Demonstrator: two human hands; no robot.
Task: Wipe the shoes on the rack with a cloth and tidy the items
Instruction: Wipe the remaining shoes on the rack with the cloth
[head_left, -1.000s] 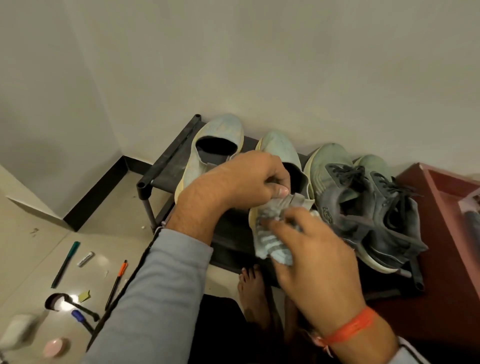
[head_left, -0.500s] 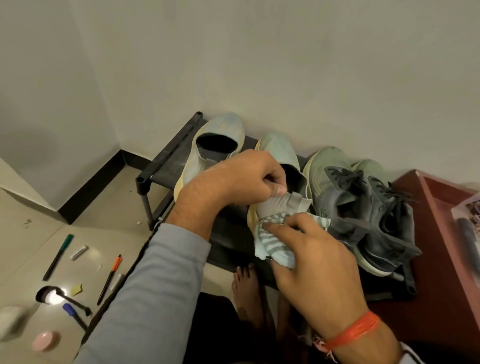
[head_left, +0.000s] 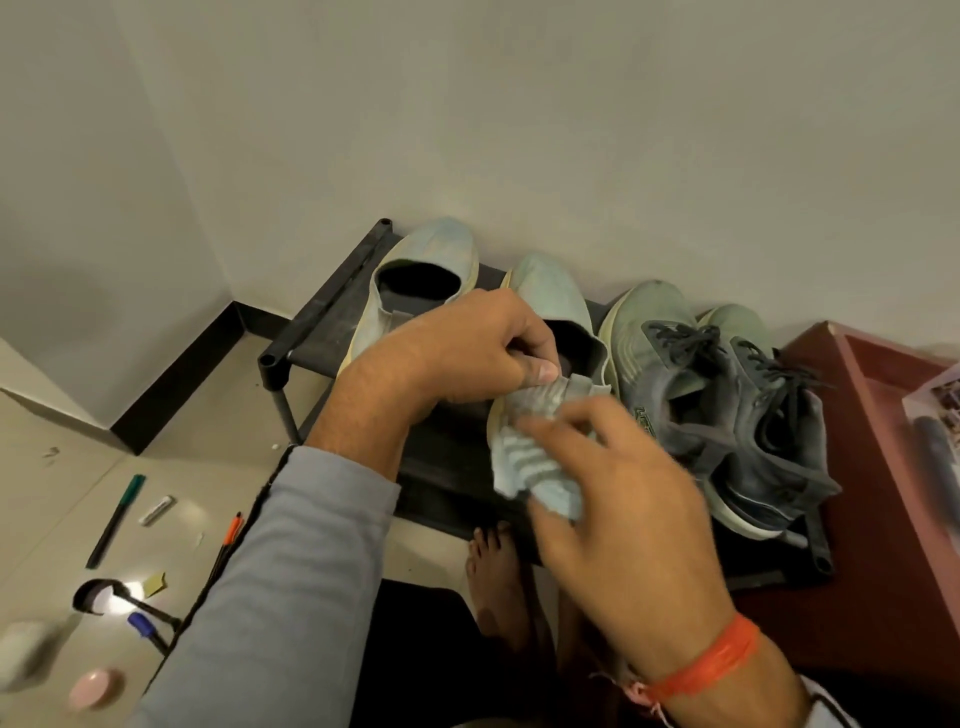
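Shoe rack (head_left: 311, 332): black frame against the wall, top tier carrying four shoes in a row, toes to the wall, heels outward for reach.

Slip-on shoes, pale blue, one pair: far-left shoe (head_left: 426, 270) untouched; second shoe (head_left: 550, 296) under work.

Left hand (head_left: 467, 348): thumb and curled fingers pinch the heel collar of the second shoe, apparently to steady it against the rubbing.

Striped cloth (head_left: 530, 462): pale blue, bunched, lying over the heel and near side of that shoe.

Right hand (head_left: 618, 499): over the cloth, fingers loosely spread and motion-blurred; whether it grips or only presses the cloth cannot be told.

Lace-up trainers (head_left: 727, 395): grey-green pair, just beside, laces loose, seemingly awaiting their turn.

Floor, left: green marker (head_left: 117, 519), orange pen (head_left: 228, 540), pink round item (head_left: 96, 688), scattered, presumably the items left to tidy.

Red cabinet (head_left: 883, 493): touching the rack's right end.
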